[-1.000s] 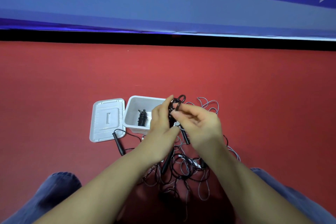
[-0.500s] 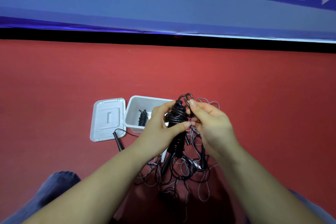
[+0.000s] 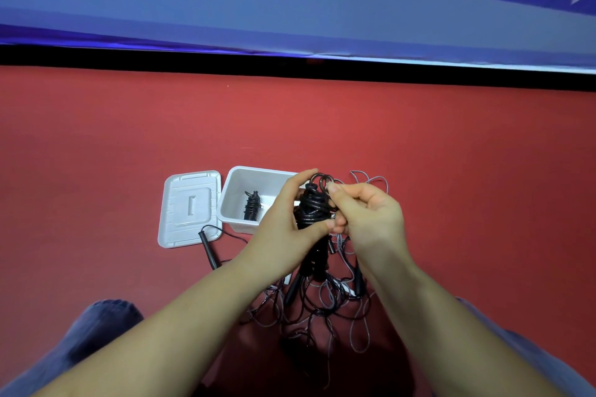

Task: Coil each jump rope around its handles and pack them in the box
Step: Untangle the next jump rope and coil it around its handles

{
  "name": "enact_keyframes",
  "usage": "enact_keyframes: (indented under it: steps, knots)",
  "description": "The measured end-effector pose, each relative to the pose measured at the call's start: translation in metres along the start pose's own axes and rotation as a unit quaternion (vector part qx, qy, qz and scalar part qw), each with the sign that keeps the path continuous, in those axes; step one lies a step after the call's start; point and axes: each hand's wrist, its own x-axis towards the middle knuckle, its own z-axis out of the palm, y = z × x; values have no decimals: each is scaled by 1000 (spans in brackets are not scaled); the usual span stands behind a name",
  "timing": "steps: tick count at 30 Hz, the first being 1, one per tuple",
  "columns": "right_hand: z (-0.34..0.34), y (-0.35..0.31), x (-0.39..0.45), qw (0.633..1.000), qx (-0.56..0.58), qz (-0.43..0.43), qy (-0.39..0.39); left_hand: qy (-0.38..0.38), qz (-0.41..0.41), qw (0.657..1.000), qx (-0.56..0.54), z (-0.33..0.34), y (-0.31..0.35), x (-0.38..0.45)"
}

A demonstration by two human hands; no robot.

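Above the box (image 3: pixel 237 184), right hand (image 3: pixel 371 219) has shifted left.

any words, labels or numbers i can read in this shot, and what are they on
No text can be read.
Blue banner: large pale letter shapes, cut off by the top of the frame, so no word reads.
White lid: only a raised slot shape, no label.
White box and the black coiled rope in the hands: no markings show.

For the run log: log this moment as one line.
left hand grips coiled black rope | right hand pinches its end loop | box holds one bundle
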Motion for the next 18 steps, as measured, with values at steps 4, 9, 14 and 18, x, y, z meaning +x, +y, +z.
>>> enact_keyframes:
  steps: [4, 9, 14, 18]
  knots:
    - [0, 2, 1, 1000, -14, -10, 1, -5, 17, 999, 37, 1, 1, 0]
    - [-1, -4, 2, 1000, 12, -4, -5, -22, 39, 996, 79, -1, -2, 0]
    - [-4, -2, 4, 999, 42, -4, 5, -41, 38, 995, 84, 0, -1, -1]
    - [-5, 0, 5, 998, 25, -16, -57, -31, 23, 998, 41, -11, 2, 4]
